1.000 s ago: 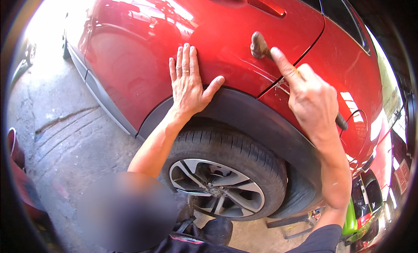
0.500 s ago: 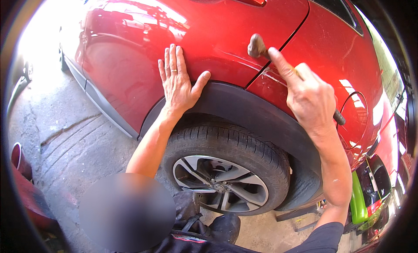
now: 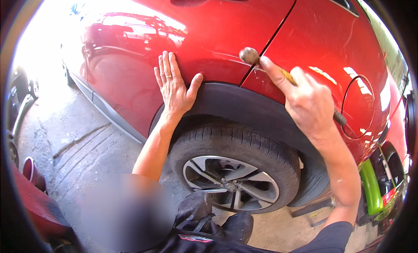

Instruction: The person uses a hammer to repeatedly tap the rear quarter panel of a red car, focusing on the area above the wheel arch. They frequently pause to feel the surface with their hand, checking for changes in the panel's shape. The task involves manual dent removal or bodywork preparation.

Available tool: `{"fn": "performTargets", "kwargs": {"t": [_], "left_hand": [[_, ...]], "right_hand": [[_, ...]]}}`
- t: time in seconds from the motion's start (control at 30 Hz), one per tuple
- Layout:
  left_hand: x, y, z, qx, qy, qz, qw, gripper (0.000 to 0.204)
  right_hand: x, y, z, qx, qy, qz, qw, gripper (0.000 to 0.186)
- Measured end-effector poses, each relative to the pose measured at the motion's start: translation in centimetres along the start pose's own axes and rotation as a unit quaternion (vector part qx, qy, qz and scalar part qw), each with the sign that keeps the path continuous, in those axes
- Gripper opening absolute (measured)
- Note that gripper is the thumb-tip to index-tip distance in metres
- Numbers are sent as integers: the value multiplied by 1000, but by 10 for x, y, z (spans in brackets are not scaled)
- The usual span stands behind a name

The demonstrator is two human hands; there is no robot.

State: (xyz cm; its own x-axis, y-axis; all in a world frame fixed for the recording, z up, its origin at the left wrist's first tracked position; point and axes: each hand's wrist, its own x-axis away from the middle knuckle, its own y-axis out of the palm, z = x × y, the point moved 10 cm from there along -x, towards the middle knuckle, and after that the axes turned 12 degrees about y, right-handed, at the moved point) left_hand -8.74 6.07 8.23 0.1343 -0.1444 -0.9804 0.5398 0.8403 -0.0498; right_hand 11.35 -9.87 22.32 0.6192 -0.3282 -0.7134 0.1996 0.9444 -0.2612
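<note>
Where the red car (image 3: 217,35) stands: straight before the person, its side filling most of the upper view.
Wheel (image 3: 230,186): under the dark arch trim (image 3: 248,100), in the lower middle.
Panel gap (image 3: 278,31): a dark line which slants from the upper right down to the arch trim; it passes between the two hands.
Hammer (image 3: 249,56): up to the left of the right hand, in front of the red side; its long axis slants from the dark butt (image 3: 339,118), at lower right, to the head, at upper left.
Right hand (image 3: 307,100): curled around the handle (image 3: 288,77), with the index finger stretched along it toward the head; this is the hand nearer to the gap.
Left hand (image 3: 176,92): laid flat on the red side just above the arch trim, fingers side by side and thumb spread away; it has hold of nothing.
Hammer head: right at the gap, mostly on its left side, and well apart from the left hand, which lies lower and to the left. Whether it touches the paint, I cannot tell.
Pale marks (image 3: 257,69): just below the hammer head, beside the gap.
</note>
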Motion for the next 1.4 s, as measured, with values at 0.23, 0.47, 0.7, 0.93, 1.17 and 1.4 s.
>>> {"fn": "performTargets", "kwargs": {"t": [0.23,0.47,0.7,0.93,1.17,1.4], "left_hand": [[-2,4,7,-15,22,-33,999,93],[-17,-6,56,3,164,-93,982,97],[-63,0,125,12,267,-98,959,102],[-43,5,149,36,351,-119,928,90],[14,9,100,47,249,-111,961,91],[13,8,102,30,261,-110,959,92]], "right_hand": [[5,-5,7,-14,53,36,998,67],[15,-49,39,-102,163,139,971,74],[32,-70,85,-66,172,124,975,62],[25,-64,60,-103,161,166,968,80],[22,-37,30,-63,55,136,987,64],[15,-50,19,-55,33,140,988,64]]}}
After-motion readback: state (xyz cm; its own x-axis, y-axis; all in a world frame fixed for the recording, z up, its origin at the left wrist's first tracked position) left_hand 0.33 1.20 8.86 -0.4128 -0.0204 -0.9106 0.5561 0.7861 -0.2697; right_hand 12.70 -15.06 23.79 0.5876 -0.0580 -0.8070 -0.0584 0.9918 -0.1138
